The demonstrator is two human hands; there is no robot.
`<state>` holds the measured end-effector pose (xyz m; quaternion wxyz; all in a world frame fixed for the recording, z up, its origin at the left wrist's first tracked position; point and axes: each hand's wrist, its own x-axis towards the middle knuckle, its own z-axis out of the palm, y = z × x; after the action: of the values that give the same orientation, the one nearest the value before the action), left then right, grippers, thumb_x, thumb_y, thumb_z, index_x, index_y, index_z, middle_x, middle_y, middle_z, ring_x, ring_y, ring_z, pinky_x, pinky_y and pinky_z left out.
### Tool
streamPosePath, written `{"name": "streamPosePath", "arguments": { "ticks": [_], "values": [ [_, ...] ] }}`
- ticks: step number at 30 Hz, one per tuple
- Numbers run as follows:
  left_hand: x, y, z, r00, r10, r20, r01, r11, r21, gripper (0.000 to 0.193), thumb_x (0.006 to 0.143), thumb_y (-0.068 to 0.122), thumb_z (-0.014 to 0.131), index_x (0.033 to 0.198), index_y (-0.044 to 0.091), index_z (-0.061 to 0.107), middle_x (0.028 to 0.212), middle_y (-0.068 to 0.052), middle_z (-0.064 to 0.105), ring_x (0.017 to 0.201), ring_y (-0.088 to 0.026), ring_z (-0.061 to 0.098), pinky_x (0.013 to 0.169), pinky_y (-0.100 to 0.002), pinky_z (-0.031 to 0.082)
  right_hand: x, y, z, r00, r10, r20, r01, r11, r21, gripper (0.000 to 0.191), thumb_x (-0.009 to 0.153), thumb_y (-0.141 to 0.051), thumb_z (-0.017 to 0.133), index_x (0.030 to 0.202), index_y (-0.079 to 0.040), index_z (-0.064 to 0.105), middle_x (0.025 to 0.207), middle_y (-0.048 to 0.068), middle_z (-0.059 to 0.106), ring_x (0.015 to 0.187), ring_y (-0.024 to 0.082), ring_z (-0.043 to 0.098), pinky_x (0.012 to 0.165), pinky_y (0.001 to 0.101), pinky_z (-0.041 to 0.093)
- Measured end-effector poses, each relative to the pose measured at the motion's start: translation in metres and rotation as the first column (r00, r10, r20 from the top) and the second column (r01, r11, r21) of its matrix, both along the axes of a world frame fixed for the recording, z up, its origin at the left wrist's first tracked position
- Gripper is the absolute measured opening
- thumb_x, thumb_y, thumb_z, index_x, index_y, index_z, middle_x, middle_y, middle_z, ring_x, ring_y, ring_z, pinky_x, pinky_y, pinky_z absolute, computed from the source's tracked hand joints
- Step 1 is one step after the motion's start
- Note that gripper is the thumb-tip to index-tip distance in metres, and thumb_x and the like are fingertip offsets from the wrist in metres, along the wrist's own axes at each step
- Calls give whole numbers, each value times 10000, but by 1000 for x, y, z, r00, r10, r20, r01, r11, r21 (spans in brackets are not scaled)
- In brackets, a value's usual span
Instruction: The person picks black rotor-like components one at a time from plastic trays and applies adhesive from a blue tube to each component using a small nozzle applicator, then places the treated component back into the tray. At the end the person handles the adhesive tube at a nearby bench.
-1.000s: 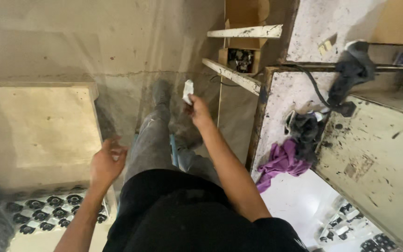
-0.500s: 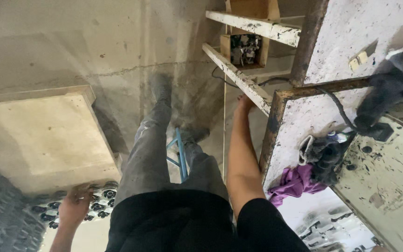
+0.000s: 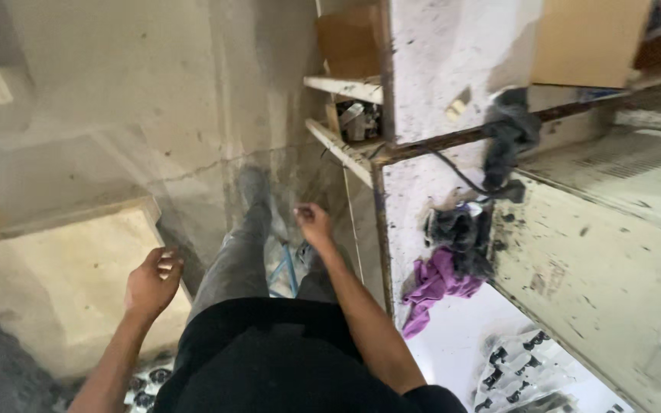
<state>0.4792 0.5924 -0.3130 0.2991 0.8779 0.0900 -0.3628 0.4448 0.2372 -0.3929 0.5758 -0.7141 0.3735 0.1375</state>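
Left hand (image 3: 152,281), at 8 o'clock: empty, fingers loosely curled, poised over the corner of a pale slab (image 3: 55,283), with a tray of dark round parts (image 3: 147,380) just below it at 7 o'clock. Right hand (image 3: 314,224), near centre: empty, fingers bent, gripping nothing, hanging above a grey-trousered leg (image 3: 239,252) and near a shelf edge (image 3: 338,149) at 12 o'clock. At 3 o'clock: dark rags (image 3: 460,229) over a purple cloth (image 3: 434,287), beside a speckled white cabinet (image 3: 590,260); black cable (image 3: 457,174) above.
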Motion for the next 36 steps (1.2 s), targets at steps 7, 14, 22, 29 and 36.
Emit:
{"name": "streamPosePath", "arguments": {
  "ticks": [7, 14, 22, 29, 36],
  "values": [
    [144, -198, 109, 881, -244, 405, 373, 885, -277, 301, 913, 185, 671, 1211, 152, 692, 1012, -93, 749, 912, -289, 737, 778, -429, 578, -5, -26, 152, 976, -12, 216, 11, 1000, 7, 196, 965, -111, 715, 1151, -51, 716, 940, 30, 740, 833, 83, 668, 752, 257, 547],
    [200, -398, 221, 523, -252, 815, 776, 537, -332, 254, 900, 114, 724, 1153, 119, 701, 1002, -116, 716, 946, -340, 673, 822, -463, 543, -11, -94, 287, 875, -143, 462, 273, 935, -226, 129, 967, -32, 711, 1090, -1, 737, 935, 70, 756, 871, 115, 707, 792, 259, 558],
    [275, -641, 230, 63, -382, 922, 916, 389, 99, 296, 711, 122, 784, 986, 44, 706, 904, -179, 705, 882, -382, 675, 754, -476, 539, -17, -124, 295, 737, -426, 524, 575, 804, -154, 155, 970, -6, 675, 1116, 37, 704, 983, 90, 749, 897, 131, 710, 793, 269, 596],
    [304, -762, 175, -8, -787, 617, 853, 317, 414, 168, 807, 184, 755, 945, 98, 795, 1008, -171, 763, 974, -345, 728, 782, -489, 576, 33, -123, 297, 601, -602, 526, 773, 606, -189, 143, 991, -28, 670, 1108, 45, 703, 959, 104, 758, 877, 136, 717, 802, 277, 596],
    [299, -759, 164, 129, -683, 719, 876, 417, 240, 313, 737, 260, 797, 971, 53, 772, 1024, -191, 731, 964, -342, 710, 784, -436, 587, 87, -114, 309, 526, -710, 469, 842, 512, -170, 173, 1008, -66, 651, 1137, 38, 700, 951, 110, 767, 858, 146, 727, 787, 277, 587]
  ]
}}
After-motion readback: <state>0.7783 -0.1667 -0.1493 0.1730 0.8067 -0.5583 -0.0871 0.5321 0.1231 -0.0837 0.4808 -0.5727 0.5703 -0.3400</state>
